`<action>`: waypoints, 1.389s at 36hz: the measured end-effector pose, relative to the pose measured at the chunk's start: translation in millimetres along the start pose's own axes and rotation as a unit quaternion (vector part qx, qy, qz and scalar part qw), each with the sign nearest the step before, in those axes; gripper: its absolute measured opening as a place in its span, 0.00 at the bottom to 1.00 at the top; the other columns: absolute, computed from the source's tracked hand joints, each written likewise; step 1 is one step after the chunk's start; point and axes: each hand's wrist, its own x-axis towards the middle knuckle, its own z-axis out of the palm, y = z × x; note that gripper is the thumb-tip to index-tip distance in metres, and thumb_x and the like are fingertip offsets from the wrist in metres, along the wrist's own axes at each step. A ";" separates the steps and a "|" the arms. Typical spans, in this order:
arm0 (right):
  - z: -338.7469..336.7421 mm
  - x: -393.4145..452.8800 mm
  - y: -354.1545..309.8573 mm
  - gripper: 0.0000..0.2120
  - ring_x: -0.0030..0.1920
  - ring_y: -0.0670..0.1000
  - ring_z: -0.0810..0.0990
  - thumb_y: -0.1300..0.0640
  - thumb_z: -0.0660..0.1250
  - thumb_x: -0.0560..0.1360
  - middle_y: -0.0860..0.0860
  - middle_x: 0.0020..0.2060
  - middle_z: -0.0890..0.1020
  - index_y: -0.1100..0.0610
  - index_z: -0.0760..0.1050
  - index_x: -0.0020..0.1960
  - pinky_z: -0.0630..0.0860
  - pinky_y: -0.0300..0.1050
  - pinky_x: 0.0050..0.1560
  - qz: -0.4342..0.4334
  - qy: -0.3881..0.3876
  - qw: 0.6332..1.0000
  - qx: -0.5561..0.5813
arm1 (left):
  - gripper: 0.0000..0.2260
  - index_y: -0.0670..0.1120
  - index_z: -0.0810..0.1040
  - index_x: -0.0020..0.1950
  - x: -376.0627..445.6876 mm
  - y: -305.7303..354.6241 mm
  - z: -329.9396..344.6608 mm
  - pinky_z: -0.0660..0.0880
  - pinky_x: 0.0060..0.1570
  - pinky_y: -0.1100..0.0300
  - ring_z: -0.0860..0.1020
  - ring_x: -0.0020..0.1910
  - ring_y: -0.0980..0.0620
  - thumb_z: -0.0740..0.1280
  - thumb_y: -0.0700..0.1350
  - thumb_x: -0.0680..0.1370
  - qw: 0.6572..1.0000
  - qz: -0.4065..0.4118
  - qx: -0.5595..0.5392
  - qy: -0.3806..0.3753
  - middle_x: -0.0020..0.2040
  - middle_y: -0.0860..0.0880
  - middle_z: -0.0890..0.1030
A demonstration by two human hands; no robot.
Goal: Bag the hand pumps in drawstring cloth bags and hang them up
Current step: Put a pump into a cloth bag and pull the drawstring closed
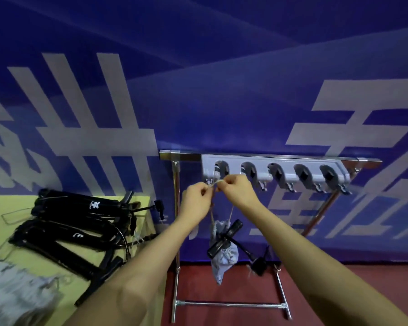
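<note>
A grey drawstring cloth bag [223, 257] hangs below my hands, with the black T-handle of a hand pump [224, 238] sticking out of its top. Its light drawstring [218, 183] runs up to the leftmost hook of a grey holder rail [273, 170]. My left hand [196, 203] and my right hand [236, 191] both pinch the drawstring at that hook, fingers closed on it. Several more black hand pumps [76, 222] lie in a pile on the yellow table at the left.
The rail sits on a metal stand [176, 231] in front of a blue banner wall. A yellow table [33, 262] is at the left, with grey cloth bags [14, 290] at its near corner. The floor is dark red.
</note>
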 end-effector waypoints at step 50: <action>46.0 24.5 47.7 0.03 0.38 0.52 0.82 0.65 0.64 0.77 0.59 0.45 0.79 0.60 0.76 0.46 0.79 0.35 0.41 -0.129 0.032 0.988 0.074 | 0.12 0.44 0.81 0.38 47.7 -20.2 -8.5 0.75 0.40 0.60 0.75 0.28 0.60 0.65 0.48 0.77 0.997 -0.029 0.006 0.064 0.30 0.50 0.80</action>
